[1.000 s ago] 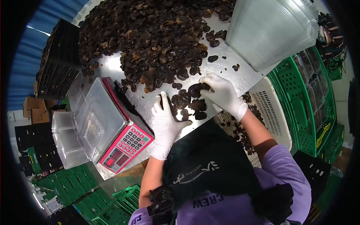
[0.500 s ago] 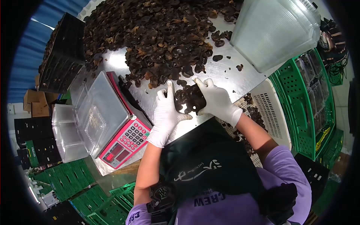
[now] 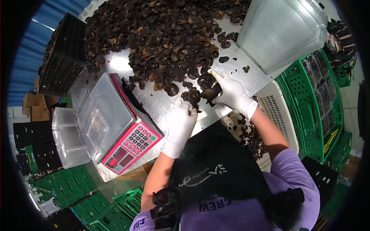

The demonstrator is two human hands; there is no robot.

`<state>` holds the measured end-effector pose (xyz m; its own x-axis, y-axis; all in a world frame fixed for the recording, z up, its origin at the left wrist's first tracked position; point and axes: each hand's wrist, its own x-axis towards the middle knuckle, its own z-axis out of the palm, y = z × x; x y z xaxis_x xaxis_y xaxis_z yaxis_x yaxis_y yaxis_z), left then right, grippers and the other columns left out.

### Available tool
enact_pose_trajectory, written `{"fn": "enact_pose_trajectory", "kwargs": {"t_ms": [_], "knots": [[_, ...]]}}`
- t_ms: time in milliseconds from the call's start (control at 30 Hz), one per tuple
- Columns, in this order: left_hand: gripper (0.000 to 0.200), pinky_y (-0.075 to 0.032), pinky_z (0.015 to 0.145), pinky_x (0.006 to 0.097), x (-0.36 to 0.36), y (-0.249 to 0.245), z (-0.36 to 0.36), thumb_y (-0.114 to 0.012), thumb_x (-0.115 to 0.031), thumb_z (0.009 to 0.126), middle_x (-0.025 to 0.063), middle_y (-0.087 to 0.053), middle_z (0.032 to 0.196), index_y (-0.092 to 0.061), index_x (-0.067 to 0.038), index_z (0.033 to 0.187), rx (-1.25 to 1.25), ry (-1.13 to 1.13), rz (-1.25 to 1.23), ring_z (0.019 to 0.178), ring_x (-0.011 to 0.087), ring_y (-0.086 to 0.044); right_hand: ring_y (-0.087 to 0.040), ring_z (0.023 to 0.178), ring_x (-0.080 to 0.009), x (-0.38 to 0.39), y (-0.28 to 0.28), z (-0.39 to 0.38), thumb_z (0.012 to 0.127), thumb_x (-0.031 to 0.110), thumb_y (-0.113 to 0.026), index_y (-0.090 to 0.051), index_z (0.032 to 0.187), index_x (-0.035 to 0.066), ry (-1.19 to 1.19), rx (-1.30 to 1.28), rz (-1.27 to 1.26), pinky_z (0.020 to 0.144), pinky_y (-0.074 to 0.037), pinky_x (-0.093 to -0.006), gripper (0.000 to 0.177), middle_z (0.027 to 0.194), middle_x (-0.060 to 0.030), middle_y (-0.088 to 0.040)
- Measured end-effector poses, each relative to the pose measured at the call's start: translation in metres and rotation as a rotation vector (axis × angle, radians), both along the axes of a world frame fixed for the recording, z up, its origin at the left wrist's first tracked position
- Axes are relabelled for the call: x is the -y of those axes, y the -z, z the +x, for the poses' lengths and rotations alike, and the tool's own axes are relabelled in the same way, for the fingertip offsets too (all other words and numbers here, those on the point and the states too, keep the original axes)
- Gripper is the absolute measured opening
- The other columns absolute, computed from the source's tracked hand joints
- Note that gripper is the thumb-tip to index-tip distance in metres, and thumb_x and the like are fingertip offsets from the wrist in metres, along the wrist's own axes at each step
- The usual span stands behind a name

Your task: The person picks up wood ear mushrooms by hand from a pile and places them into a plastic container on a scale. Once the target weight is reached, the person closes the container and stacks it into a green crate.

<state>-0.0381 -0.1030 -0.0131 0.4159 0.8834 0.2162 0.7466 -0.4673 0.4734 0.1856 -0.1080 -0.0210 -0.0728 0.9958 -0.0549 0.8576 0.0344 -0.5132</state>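
Dark brown wood ear mushrooms (image 3: 173, 46) lie in a large heap across the metal table (image 3: 148, 98). In a white glove, my left hand (image 3: 181, 117) has its fingers curled closed on a small clump of wood ear (image 3: 191, 95) near the table's front edge. My right hand (image 3: 233, 94), also gloved in white, grips a larger wood ear piece (image 3: 211, 92) between thumb and fingers, right beside that clump. Its index fingertip reaches over another round, glossy piece (image 3: 206, 81). Part of what my left hand grips is hidden under its fingers.
To the left stands a pink scale (image 3: 131, 148) with a clear tray (image 3: 98, 125) on its plate. Stacked clear containers (image 3: 283, 34) rise at the back right. A white perforated basket (image 3: 283, 115) with wood ear bits sits below the right edge, beside a green crate (image 3: 304, 104).
My left hand has moved right and curled its fingers onto the clump. My right hand has shifted slightly right and away from me, and the pieces between the hands are spread apart.
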Motion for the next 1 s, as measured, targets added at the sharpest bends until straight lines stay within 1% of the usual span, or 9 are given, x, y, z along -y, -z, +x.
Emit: {"fn": "enact_pose_trajectory", "kwargs": {"t_ms": [100,167,333,400,500,533,767,933,1000], "knots": [[0.016,-0.048,0.072,0.0409,0.015,-0.019,0.003,-0.073,-0.017,0.072,0.0078,-0.056,0.079,-0.059,-0.010,0.071,0.031,-0.115,-0.051,0.081,0.0279,-0.058,-0.063,0.094,-0.0309,-0.001,-0.012,0.001,0.062,0.026,-0.084,-0.034,0.149,0.013,-0.005,-0.040,-0.084,0.077,-0.054,-0.0387,0.100,0.115,-0.0159,-0.053],[0.014,-0.048,0.074,0.0407,0.031,-0.024,0.011,-0.072,-0.015,0.076,0.0090,-0.058,0.083,-0.059,-0.009,0.076,0.389,-0.032,-0.158,0.084,0.0277,-0.060,-0.063,0.091,-0.0313,-0.001,-0.016,0.002,0.062,0.024,-0.084,-0.037,0.147,0.011,-0.019,-0.026,-0.120,0.078,-0.052,-0.0386,0.098,0.118,-0.0176,-0.052],[0.017,-0.047,0.082,0.0438,0.083,-0.030,0.061,-0.070,-0.015,0.081,0.0135,-0.059,0.094,-0.063,-0.008,0.094,0.300,0.480,-0.208,0.093,0.0321,-0.059,-0.063,0.095,-0.0330,-0.003,-0.015,0.007,0.062,0.026,-0.084,-0.037,0.147,0.010,-0.071,0.025,-0.108,0.081,-0.052,-0.0381,0.098,0.124,-0.0192,-0.051],[0.022,-0.046,0.083,0.0446,0.058,-0.030,0.049,-0.072,-0.017,0.080,0.0130,-0.060,0.096,-0.064,-0.008,0.098,0.154,0.329,-0.235,0.094,0.0336,-0.059,-0.063,0.087,-0.0358,0.001,0.002,0.021,0.062,0.032,-0.084,-0.041,0.143,0.010,-0.126,0.032,0.053,0.077,-0.053,-0.0411,0.094,0.112,-0.0190,-0.051],[0.023,-0.046,0.077,0.0433,0.009,-0.028,0.011,-0.072,-0.015,0.076,0.0119,-0.058,0.091,-0.065,-0.007,0.097,0.092,0.123,0.239,0.086,0.0327,-0.057,-0.063,0.086,-0.0367,0.004,0.014,0.031,0.062,0.032,-0.084,-0.042,0.142,0.009,-0.133,-0.036,0.066,0.076,-0.052,-0.0423,0.093,0.112,-0.0186,-0.051],[0.026,-0.045,0.076,0.0432,-0.004,-0.021,0.005,-0.073,-0.018,0.075,0.0120,-0.057,0.090,-0.065,-0.006,0.096,0.035,-0.059,0.086,0.086,0.0317,-0.057,-0.063,0.088,-0.0363,0.004,0.009,0.028,0.061,0.033,-0.085,-0.044,0.141,0.008,-0.118,-0.055,0.022,0.077,-0.052,-0.0423,0.093,0.112,-0.0182,-0.051],[0.029,-0.044,0.084,0.0413,-0.038,-0.014,0.019,-0.077,-0.022,0.065,0.0112,-0.058,0.102,-0.065,-0.006,0.086,-0.301,-0.034,0.057,0.102,0.0303,-0.053,-0.060,0.094,-0.0309,0.008,0.004,0.022,0.059,0.019,-0.085,-0.046,0.137,0.005,-0.101,-0.093,0.050,0.079,-0.051,-0.0376,0.089,0.107,-0.0130,-0.050],[0.012,-0.048,0.073,0.0414,-0.044,-0.010,0.007,-0.071,-0.011,0.072,0.0092,-0.057,0.079,-0.060,-0.006,0.073,0.011,-0.119,0.226,0.081,0.0301,-0.058,-0.060,0.087,-0.0221,0.009,0.002,0.026,0.061,0.012,-0.084,-0.047,0.138,0.003,-0.112,-0.238,0.025,0.074,-0.051,-0.0317,0.087,0.108,-0.0106,-0.052],[0.012,-0.048,0.073,0.0416,-0.028,-0.031,0.013,-0.071,-0.009,0.074,0.0090,-0.058,0.080,-0.059,-0.006,0.075,0.216,-0.179,0.118,0.081,0.0294,-0.058,-0.061,0.092,-0.0268,0.006,-0.002,0.030,0.061,0.018,-0.085,-0.046,0.139,0.004,-0.117,-0.235,-0.051,0.079,-0.051,-0.0346,0.087,0.114,-0.0136,-0.052]]}}
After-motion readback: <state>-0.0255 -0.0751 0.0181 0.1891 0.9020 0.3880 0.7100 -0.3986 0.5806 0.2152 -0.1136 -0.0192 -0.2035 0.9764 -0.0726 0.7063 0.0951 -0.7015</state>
